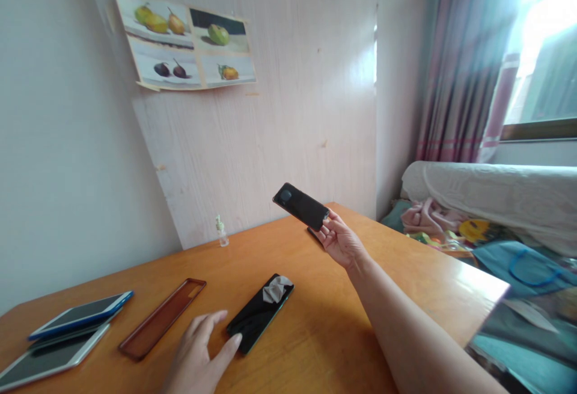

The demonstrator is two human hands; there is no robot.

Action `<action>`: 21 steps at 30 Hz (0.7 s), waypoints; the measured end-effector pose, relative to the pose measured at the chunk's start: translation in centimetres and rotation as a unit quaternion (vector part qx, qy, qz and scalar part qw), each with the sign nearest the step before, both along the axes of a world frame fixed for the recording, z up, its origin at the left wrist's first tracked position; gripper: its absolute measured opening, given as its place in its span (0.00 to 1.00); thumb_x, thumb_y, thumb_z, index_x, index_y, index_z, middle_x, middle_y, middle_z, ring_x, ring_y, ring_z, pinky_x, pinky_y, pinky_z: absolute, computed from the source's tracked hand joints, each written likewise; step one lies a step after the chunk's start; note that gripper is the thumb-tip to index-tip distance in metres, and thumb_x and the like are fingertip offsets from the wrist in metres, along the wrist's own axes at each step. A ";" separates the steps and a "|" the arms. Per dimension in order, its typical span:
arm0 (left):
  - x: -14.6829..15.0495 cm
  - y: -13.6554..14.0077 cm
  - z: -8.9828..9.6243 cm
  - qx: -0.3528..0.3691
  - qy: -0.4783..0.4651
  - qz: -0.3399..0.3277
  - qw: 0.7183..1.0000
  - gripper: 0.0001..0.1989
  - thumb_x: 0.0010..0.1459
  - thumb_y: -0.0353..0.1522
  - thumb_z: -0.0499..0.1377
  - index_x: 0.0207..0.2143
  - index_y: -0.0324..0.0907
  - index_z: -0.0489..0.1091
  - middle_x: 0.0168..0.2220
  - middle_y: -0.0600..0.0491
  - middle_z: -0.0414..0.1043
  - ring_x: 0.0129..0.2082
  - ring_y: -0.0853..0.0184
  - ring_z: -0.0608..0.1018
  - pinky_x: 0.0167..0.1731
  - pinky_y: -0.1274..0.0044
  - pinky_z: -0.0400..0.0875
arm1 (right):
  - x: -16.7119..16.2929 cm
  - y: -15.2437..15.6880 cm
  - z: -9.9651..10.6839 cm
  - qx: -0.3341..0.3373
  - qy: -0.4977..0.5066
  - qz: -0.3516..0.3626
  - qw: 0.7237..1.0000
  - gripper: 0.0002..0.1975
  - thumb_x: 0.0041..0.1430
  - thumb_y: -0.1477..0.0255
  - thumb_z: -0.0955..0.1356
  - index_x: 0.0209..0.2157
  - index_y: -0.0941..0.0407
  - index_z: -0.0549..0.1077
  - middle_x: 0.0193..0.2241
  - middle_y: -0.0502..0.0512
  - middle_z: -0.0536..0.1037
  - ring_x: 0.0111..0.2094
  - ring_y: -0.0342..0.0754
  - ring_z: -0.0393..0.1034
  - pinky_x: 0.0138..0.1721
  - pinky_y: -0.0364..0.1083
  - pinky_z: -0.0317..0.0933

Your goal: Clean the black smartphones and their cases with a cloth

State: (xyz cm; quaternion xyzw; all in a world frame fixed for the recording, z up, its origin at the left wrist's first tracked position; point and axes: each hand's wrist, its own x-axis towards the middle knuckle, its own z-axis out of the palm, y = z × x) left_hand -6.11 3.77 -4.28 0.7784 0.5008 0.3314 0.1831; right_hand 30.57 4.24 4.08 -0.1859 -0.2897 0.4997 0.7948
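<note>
My right hand (340, 239) grips a black smartphone (301, 204) by its near end, raised above the table with its round camera bump facing me. Under that hand, part of another dark, flat object (314, 236) shows on the table; the rest is hidden. A second black phone (252, 320) lies flat in front of me, with a crumpled whitish wipe (276, 289) on its far end. My left hand (202, 346) is beside this phone's near end, thumb and fingers apart and holding nothing. To its left rests an empty brown phone case (160, 320).
Several tablet-like devices (81, 314) overlap at the table's left. A small clear pump bottle (222, 234) stands near the wall. The wooden table (342, 322) ends at the right, beside piled cloth and bags (518, 267). Fruit pictures (184, 42) hang on the wall.
</note>
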 end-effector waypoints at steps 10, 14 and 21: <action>0.1 -0.2 0.4 0.000 0.006 0.006 1.000 0.26 0.52 0.49 0.57 0.48 0.43 0.69 0.49 0.46 0.69 0.54 0.53 0.71 0.56 0.59 0.65 | -0.1 -0.3 0.1 0.016 -0.011 0.014 1.000 0.18 0.52 0.82 0.69 0.43 0.51 0.70 0.36 0.48 0.80 0.37 0.43 0.77 0.46 0.46 0.72; 0.1 -0.2 0.4 0.006 0.005 0.003 1.000 0.26 0.53 0.48 0.56 0.49 0.43 0.68 0.50 0.46 0.69 0.54 0.53 0.71 0.56 0.60 0.65 | -0.1 -0.5 0.2 0.016 -0.007 0.018 1.000 0.18 0.52 0.82 0.69 0.43 0.51 0.70 0.36 0.47 0.80 0.38 0.43 0.77 0.47 0.47 0.71; 0.1 -0.2 0.5 -0.005 0.011 0.006 1.000 0.26 0.53 0.49 0.56 0.49 0.43 0.69 0.50 0.46 0.68 0.55 0.53 0.71 0.56 0.60 0.65 | 0.1 -0.5 0.1 0.016 -0.007 0.019 1.000 0.18 0.52 0.82 0.69 0.43 0.51 0.69 0.36 0.47 0.80 0.38 0.42 0.77 0.47 0.46 0.71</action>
